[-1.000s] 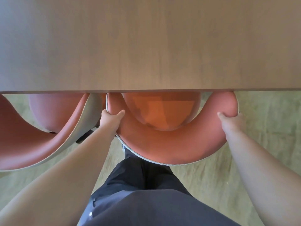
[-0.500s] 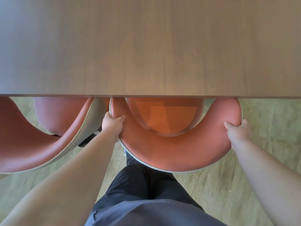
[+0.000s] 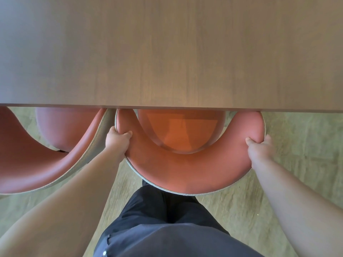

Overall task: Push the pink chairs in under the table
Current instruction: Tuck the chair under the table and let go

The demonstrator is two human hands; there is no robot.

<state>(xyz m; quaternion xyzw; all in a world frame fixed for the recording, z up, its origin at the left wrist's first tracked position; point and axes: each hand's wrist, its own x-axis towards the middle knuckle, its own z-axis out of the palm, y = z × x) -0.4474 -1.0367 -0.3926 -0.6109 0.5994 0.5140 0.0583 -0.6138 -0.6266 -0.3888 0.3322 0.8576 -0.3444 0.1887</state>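
Note:
A pink chair (image 3: 187, 175) with a curved backrest stands right in front of me, its seat partly hidden under the brown wooden table (image 3: 170, 52). My left hand (image 3: 117, 140) grips the left end of the backrest. My right hand (image 3: 259, 146) grips the right end. A second pink chair (image 3: 37, 164) stands at the left, its seat also partly under the table edge, its backrest close beside my left hand.
The floor (image 3: 300, 164) is pale greenish carpet, open to the right of the chair. My dark trousers (image 3: 167, 219) are directly behind the held chair's backrest.
The table edge and both chairs have shifted down in view, then slightly back up. Both hands keep their grip on the backrest ends.

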